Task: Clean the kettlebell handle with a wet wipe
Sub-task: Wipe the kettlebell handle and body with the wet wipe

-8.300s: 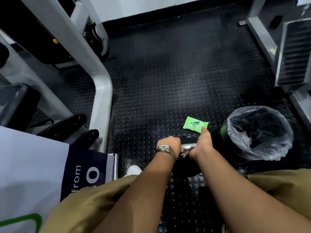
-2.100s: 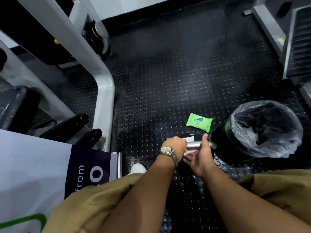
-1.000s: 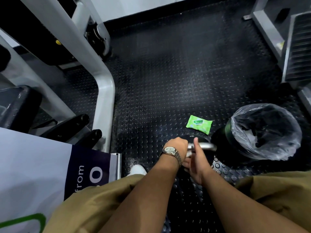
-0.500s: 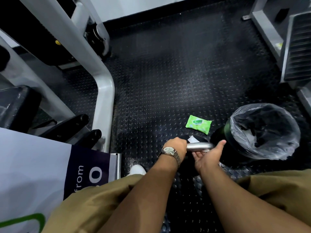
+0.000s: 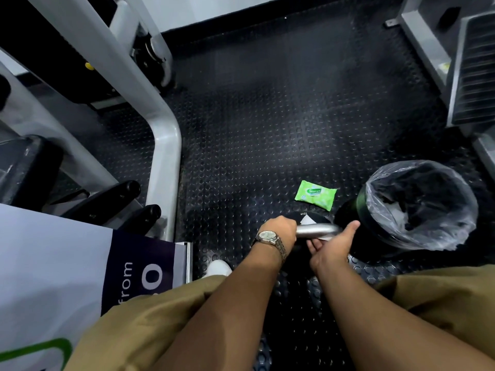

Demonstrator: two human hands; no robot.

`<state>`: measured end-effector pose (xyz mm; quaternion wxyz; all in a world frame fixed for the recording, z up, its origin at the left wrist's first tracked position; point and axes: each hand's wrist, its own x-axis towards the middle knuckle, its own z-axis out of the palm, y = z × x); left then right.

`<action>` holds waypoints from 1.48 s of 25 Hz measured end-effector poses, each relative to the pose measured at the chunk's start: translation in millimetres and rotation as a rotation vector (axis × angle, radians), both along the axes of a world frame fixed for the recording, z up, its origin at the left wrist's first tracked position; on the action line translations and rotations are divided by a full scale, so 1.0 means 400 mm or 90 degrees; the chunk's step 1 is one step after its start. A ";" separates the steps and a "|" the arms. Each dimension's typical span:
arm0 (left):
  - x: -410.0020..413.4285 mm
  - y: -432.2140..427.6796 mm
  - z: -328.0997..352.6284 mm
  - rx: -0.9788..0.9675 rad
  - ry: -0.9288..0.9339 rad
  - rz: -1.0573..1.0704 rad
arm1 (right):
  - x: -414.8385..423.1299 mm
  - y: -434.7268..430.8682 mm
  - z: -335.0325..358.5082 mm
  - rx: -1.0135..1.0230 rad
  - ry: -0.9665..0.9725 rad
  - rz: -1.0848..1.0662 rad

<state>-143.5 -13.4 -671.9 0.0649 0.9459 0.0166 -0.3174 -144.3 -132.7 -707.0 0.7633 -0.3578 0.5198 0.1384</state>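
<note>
A black kettlebell stands on the studded floor between my knees, its silver handle (image 5: 316, 229) lying crosswise. My left hand (image 5: 280, 231), with a wristwatch, grips the handle's left end. My right hand (image 5: 330, 246) is at the handle's right end, thumb raised beside it and fingers curled under it, pressing a white wet wipe (image 5: 322, 238) against the underside. Only a thin edge of the wipe shows. The kettlebell's body is mostly hidden by my arms.
A green wet-wipe pack (image 5: 315, 194) lies just beyond the kettlebell. A bin with a clear liner (image 5: 417, 204) stands right of it. A white gym-machine frame (image 5: 166, 156) and black foot pads stand at left, more machine parts at far right.
Over the last second my right hand slid from the middle of the handle to its right end, with the wipe under the bar. My left hand kept its grip.
</note>
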 end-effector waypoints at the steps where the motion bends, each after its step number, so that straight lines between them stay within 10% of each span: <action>1: -0.001 0.000 0.000 0.001 0.000 0.002 | -0.001 0.004 -0.005 0.002 0.001 0.005; 7: -0.001 -0.006 0.003 0.016 -0.009 -0.002 | -0.052 0.028 -0.006 0.093 -0.074 0.359; 15: 0.001 0.000 0.002 -0.001 0.005 -0.004 | -0.021 -0.004 -0.004 -0.110 0.051 0.005; 23: -0.004 -0.004 -0.001 0.020 -0.009 -0.012 | -0.033 0.035 0.011 0.114 -0.040 0.316; 32: -0.003 -0.006 0.003 0.015 -0.006 -0.006 | 0.010 0.001 0.007 0.023 0.014 0.023; 37: -0.003 -0.010 0.002 0.042 -0.017 -0.026 | -0.048 0.037 0.033 0.045 -0.048 0.341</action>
